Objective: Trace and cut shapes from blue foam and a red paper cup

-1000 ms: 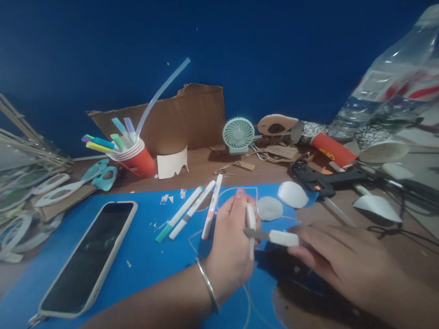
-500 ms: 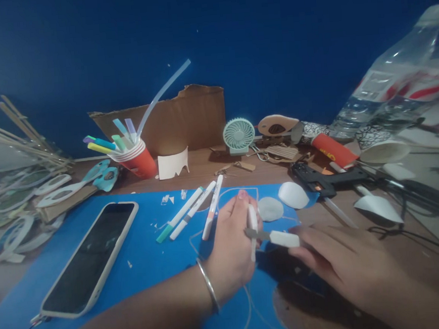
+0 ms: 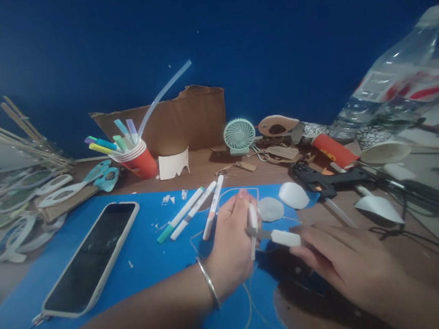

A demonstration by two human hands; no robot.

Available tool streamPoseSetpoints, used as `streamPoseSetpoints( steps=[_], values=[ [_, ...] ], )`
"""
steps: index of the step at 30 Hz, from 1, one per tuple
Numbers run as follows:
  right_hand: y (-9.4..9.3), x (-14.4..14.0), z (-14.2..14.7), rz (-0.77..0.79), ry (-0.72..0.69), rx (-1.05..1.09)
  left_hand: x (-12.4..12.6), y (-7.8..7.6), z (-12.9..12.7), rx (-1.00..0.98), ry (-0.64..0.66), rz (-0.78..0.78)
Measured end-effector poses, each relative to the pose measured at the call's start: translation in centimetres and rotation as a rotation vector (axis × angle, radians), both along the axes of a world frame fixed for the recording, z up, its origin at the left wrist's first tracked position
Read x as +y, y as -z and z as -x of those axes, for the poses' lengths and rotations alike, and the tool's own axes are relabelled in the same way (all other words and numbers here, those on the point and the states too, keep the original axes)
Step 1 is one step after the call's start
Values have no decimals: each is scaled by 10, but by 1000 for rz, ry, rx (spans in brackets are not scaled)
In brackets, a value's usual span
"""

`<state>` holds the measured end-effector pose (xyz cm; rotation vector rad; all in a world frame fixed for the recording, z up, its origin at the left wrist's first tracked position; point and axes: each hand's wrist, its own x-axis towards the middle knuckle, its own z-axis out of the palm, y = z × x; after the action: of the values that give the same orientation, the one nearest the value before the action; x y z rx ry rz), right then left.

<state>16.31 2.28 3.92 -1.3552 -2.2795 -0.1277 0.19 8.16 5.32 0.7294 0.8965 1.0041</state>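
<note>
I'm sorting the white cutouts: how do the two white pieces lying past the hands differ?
The flat white disc lies level on the blue sheet, nearer the left hand; the domed white piece bulges upward and sits farther right, by the sheet's edge. The disc looks duller and greyish, the domed piece brighter. Both are white, roundish and untouched.

Open room on the blue sheet, clutter ringing it

I see bare blue sheet (image 3: 151,263) between the phone (image 3: 90,258) and my left hand (image 3: 231,244), with three markers (image 3: 193,212) lying just beyond it. Ahead, the red cup (image 3: 137,161), cardboard (image 3: 185,119) and small fan (image 3: 239,135) line the back of the counter (image 3: 204,168). To the right, the glue gun (image 3: 323,179), its cables and a leaning water bottle (image 3: 395,84) crowd the way; sticks (image 3: 15,135) and cut-outs (image 3: 24,200) block the left.
</note>
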Motion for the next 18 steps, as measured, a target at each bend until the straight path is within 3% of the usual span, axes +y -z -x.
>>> streamPoseSetpoints(
  steps=[18],
  values=[
    [2, 0, -1, 6, 26, 7, 1, -1, 1, 29, 3, -10]
  ],
)
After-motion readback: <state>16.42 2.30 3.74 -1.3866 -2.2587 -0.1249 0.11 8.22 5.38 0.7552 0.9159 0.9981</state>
